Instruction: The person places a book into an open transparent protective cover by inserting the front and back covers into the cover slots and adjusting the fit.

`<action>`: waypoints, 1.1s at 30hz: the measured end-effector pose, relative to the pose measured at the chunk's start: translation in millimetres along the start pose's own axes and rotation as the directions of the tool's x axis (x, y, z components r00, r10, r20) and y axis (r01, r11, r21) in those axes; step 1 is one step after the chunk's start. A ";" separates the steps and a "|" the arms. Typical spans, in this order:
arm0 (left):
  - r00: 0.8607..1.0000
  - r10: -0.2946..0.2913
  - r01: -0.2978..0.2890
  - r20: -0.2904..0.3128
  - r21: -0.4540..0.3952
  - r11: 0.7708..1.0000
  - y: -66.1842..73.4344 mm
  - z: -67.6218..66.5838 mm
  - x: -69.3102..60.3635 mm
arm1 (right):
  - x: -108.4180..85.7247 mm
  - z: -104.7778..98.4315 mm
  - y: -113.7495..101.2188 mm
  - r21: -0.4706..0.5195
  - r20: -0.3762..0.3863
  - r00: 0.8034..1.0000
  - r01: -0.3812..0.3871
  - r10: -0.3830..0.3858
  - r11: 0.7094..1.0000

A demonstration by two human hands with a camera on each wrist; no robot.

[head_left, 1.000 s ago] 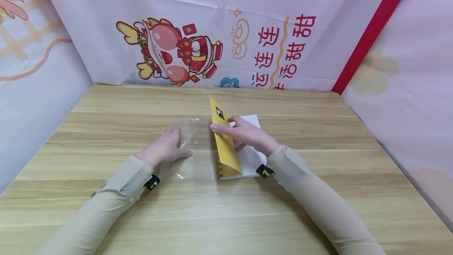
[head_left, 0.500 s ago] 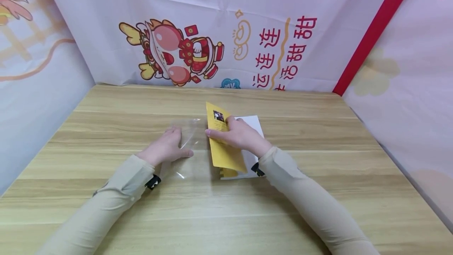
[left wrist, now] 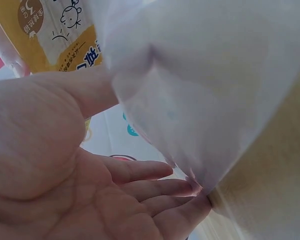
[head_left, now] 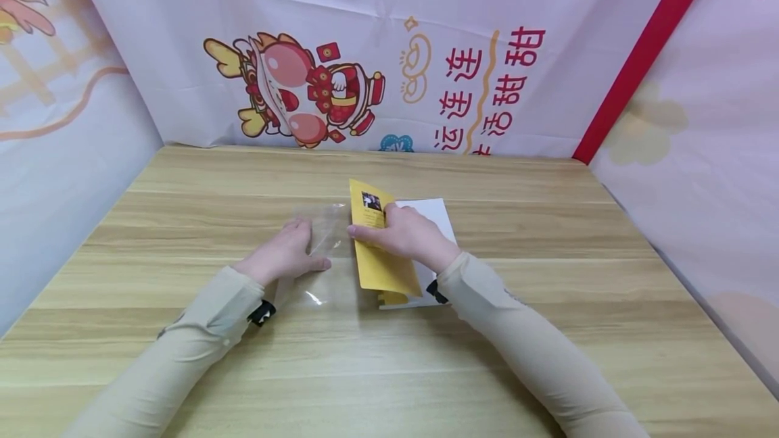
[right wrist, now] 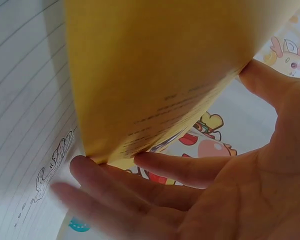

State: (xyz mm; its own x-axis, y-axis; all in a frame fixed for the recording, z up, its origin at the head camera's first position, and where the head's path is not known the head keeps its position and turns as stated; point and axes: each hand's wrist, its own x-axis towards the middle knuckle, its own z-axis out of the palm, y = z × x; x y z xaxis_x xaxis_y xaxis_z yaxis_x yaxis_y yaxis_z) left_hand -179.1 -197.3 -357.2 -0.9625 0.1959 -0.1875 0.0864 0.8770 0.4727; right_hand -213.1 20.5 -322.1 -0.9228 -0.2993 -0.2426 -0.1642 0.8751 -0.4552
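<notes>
Yellow cover (head_left: 382, 263) — pinched in right fingers (right wrist: 187, 169) — has swung leftward; left fingers (left wrist: 142, 171), thumb apart, touch clear plastic (head_left: 331, 238).

A screened-off tabletop booth here — wood-grain table (head_left: 365, 384), printed hangings (head_left: 316, 5) on three sides, a cartoon figure (head_left: 289, 66) bright at the back!

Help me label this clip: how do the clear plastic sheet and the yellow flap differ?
Look: the clear plastic sheet lets the table show through; the yellow flap is opaque, with printed text and a small picture.
Place: the flap is raised over the white page; the sheet is left of it.
Contact: the left hand touches the sheet; the right hand holds the flap.
Shared: each has one hand at it.
</notes>
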 end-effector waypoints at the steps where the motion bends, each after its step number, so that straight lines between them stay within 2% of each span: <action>1: 1.000 0.001 -0.001 0.002 0.004 1.000 -0.2 -0.1 -0.3 | 0.2 0.7 -0.7 0.005 0.001 1.000 -0.006 0.006 1.000; 14: 1.000 0.001 -0.002 0.019 0.013 1.000 -2.3 0.8 0.3 | 2.8 9.1 -5.0 -0.051 -0.039 0.998 -0.042 0.040 0.998; 22: 1.000 0.010 -0.011 0.023 0.011 1.000 -3.1 0.1 -0.8 | 3.1 11.3 -7.2 -0.070 -0.055 0.998 -0.011 0.007 0.997; 33: 0.998 0.029 -0.030 0.052 0.022 0.999 -3.4 -3.7 -1.4 | 2.9 16.6 -11.5 -0.181 -0.092 0.995 0.027 -0.045 0.983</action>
State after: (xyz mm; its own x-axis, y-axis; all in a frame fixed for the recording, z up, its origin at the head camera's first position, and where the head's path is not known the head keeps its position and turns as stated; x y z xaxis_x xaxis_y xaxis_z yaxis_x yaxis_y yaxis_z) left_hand -178.9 -202.2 -355.5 -0.9451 0.2436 -0.2178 0.1211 0.8802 0.4588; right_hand -208.1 3.3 -331.8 -0.9426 -0.3019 -0.1426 -0.2498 0.9211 -0.2986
